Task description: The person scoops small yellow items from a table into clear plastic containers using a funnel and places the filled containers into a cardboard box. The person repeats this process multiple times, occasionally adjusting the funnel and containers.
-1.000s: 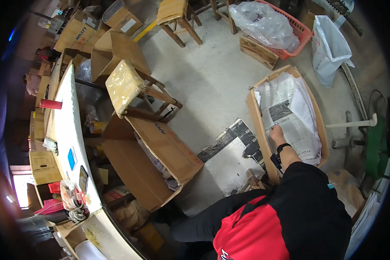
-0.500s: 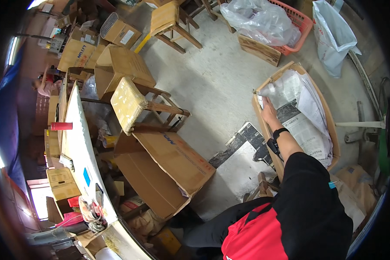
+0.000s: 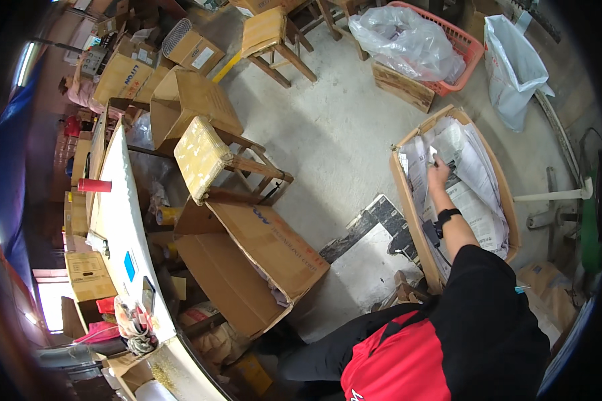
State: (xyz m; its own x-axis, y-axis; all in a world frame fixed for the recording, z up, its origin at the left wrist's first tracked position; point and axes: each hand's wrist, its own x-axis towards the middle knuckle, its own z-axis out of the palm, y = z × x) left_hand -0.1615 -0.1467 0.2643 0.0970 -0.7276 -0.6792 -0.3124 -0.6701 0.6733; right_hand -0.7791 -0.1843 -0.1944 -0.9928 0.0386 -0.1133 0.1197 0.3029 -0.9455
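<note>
We reach with one hand (image 3: 439, 175) into the long cardboard box (image 3: 408, 200) on the floor, its fingers seemingly closed on a sheet of the newspapers (image 3: 471, 190) there; better to lift one sheet slowly, clear of the stack; the other hand is unseen.

The left hand is hidden from view. The right hand (image 3: 439, 175) reaches into the long cardboard box of loose white papers (image 3: 408, 200); its fingers are too small to tell what they grip. The box's near end is covered by the black sleeve (image 3: 481, 281).
</note>
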